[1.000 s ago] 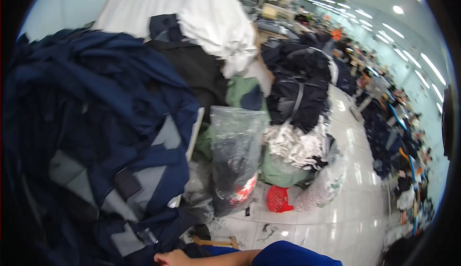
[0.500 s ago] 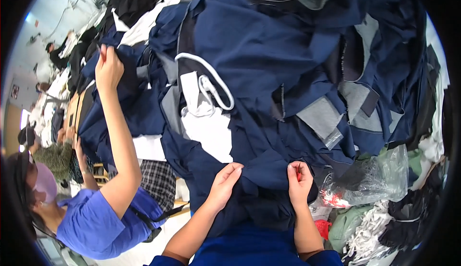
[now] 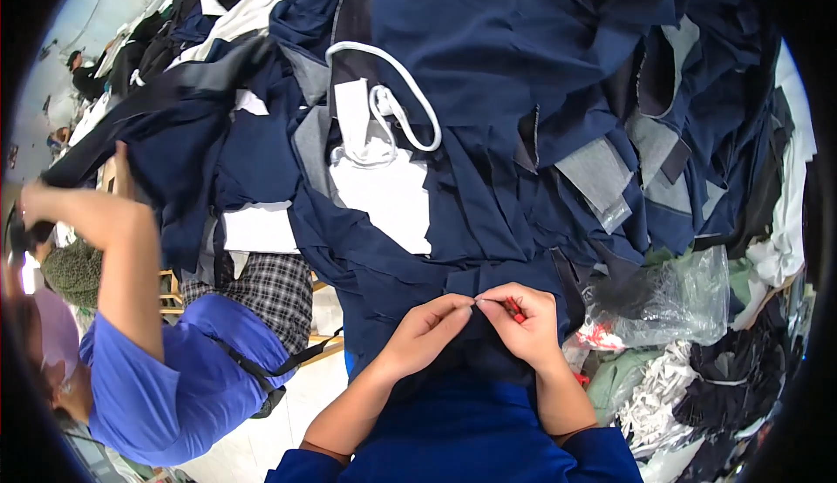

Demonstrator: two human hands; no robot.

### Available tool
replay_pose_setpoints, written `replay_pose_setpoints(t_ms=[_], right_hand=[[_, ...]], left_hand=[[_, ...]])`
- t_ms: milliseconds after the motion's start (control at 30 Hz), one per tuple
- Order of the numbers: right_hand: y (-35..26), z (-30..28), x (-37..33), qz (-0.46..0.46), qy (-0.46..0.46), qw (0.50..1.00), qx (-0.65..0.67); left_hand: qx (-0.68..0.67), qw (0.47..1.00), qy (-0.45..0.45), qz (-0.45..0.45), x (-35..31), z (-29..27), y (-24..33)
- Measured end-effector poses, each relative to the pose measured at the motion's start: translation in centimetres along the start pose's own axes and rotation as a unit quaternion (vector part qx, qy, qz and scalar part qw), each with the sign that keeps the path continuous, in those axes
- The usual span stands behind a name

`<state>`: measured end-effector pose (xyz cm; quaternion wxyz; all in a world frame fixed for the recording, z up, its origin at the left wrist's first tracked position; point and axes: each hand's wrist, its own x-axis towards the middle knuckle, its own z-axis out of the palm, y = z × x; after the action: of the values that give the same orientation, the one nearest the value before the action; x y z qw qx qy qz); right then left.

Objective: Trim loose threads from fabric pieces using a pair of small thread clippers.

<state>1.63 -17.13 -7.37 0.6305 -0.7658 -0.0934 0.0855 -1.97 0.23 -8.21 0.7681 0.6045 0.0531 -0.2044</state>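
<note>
Beside navy cloth (image 3: pixel 418 281), clear bag (image 3: pixel 676 304)

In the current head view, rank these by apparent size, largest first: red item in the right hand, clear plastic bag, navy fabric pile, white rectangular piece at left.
1. Navy fabric pile
2. Clear plastic bag
3. White rectangular piece
4. Red item, partly hidden by the right hand

Shirt front: plain cloth in saturated royal blue, loosely creased (image 3: pixel 462 435)
Left sleeve: blue, darker in its folds, left of the shirt front (image 3: pixel 301 465)
Right sleeve: matching blue, right of the shirt front (image 3: pixel 603 455)
Forearms: bare below both sleeves (image 3: pixel 353 404)
Hands: ungloved, beyond the shirt front (image 3: pixel 425 336)
</note>
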Motion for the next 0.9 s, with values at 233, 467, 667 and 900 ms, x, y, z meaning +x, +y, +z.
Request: replay_pose_setpoints(t_ms=[233, 467, 667, 900], right_hand=[[0.6, -2.3, -2.1, 0.132, 0.213, 0.929, 0.272], [-2.0, -2.7, -2.9, -0.003, 0.098, 0.995, -0.037], [-0.6, -2.1, -3.3, 0.06, 0.178, 0.98, 0.07], [-2.3, -3.8, -3.4, -0.024, 0.068, 0.996, -0.047]], left_hand=[[0.055, 0.998, 0.002, -0.025, 0.6, 1.2, 1.0], [0.158, 0.987, 0.011, 0.025, 0.6, 2.3, 2.1], [0.17, 0.984, 0.016, 0.058, -0.1, 2.8, 2.7], [0.124, 0.992, 0.024, 0.021, -0.5, 2.8, 2.9]])
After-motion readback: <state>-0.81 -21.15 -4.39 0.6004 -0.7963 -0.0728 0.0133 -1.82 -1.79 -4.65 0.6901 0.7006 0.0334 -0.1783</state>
